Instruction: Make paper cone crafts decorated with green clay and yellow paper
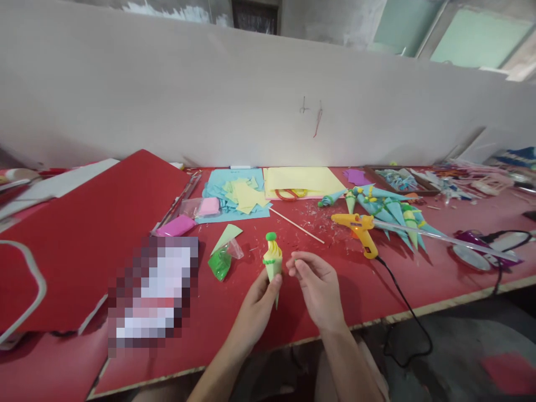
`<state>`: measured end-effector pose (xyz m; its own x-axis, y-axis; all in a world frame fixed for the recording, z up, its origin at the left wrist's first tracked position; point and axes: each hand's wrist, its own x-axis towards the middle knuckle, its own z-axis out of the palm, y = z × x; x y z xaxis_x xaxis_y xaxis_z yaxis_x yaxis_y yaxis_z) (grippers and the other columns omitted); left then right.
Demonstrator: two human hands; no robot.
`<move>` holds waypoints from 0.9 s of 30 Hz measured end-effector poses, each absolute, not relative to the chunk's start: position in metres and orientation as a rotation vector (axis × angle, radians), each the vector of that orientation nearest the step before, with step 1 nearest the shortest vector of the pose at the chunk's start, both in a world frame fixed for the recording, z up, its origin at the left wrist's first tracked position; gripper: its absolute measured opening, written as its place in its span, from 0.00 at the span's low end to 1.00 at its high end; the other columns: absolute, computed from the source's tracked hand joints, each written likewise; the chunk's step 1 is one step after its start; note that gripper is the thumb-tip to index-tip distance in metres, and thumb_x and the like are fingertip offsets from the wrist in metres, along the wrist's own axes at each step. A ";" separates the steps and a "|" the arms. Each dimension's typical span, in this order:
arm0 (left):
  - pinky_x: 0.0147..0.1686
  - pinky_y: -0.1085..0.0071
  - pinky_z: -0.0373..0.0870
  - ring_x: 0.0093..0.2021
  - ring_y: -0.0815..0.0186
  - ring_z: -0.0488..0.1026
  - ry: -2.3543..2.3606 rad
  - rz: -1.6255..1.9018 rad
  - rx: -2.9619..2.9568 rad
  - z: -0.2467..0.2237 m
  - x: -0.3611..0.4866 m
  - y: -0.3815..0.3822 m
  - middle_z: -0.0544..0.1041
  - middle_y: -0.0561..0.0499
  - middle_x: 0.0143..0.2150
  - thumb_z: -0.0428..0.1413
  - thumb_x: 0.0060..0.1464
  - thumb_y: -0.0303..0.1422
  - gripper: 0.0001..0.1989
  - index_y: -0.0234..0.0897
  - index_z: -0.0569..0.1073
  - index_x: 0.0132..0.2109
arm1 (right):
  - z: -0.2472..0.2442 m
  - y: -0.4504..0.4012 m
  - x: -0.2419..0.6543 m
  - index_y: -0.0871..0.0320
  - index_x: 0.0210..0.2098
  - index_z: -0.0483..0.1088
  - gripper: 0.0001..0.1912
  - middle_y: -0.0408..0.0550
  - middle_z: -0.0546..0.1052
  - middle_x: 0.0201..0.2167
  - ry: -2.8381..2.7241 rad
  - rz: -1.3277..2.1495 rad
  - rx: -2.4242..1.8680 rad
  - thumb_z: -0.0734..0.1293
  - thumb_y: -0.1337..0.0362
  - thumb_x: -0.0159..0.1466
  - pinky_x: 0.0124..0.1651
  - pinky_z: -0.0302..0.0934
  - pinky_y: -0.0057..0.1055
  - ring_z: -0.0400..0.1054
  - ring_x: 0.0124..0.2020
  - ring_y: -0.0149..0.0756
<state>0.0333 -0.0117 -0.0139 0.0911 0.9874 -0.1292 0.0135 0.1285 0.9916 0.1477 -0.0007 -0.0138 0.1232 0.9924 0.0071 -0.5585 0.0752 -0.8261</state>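
Note:
Upright in my left hand (262, 296) is a small pale green paper cone (273, 269) with a yellow swirl, a green ball on top and a green trim at its rim. My fingers wrap round its lower part, and its tip points down. Just right of the cone, my right hand (316, 285) pinches a tiny green piece (296, 261) between thumb and fingertips. A green clay packet (220, 263) lies left of the cone, beside a pale green paper piece (227, 237).
A yellow glue gun (362, 229) with a black cord lies on the red table (234, 335). Behind it are finished blue and green cones (393, 212). A wooden stick (296, 225), yellow sheets (304, 180) and paper pieces (243, 195) lie further back. Red board (96, 234) fills the left.

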 end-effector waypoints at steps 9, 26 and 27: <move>0.46 0.69 0.63 0.44 0.61 0.70 1.146 0.992 1.225 -0.017 0.035 -0.011 0.76 0.49 0.39 0.52 0.49 0.41 0.17 0.34 0.72 0.41 | -0.012 -0.005 0.150 0.56 0.27 0.74 0.03 0.39 0.74 0.19 -0.893 1.146 -0.892 0.67 0.65 0.55 0.28 0.64 0.22 0.66 0.19 0.24; 0.42 0.69 0.65 0.39 0.62 0.69 1.087 0.992 1.255 -0.017 0.037 -0.014 0.75 0.49 0.36 0.51 0.50 0.40 0.15 0.33 0.71 0.40 | -0.010 -0.009 0.143 0.55 0.26 0.74 0.04 0.44 0.71 0.27 -1.152 0.807 -0.926 0.67 0.70 0.53 0.33 0.62 0.28 0.66 0.31 0.33; 0.41 0.70 0.65 0.38 0.63 0.69 1.087 0.985 1.264 -0.018 0.037 -0.015 0.75 0.49 0.35 0.51 0.51 0.39 0.15 0.33 0.71 0.40 | -0.010 -0.009 0.142 0.54 0.27 0.74 0.05 0.45 0.70 0.28 -1.178 0.790 -0.930 0.67 0.70 0.53 0.34 0.61 0.28 0.65 0.33 0.33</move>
<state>0.0371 -0.0146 -0.0177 0.2209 0.9725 -0.0739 0.0222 0.0707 0.9972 0.1425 -0.0086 -0.0097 0.2128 0.8907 0.4017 -0.0339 0.4176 -0.9080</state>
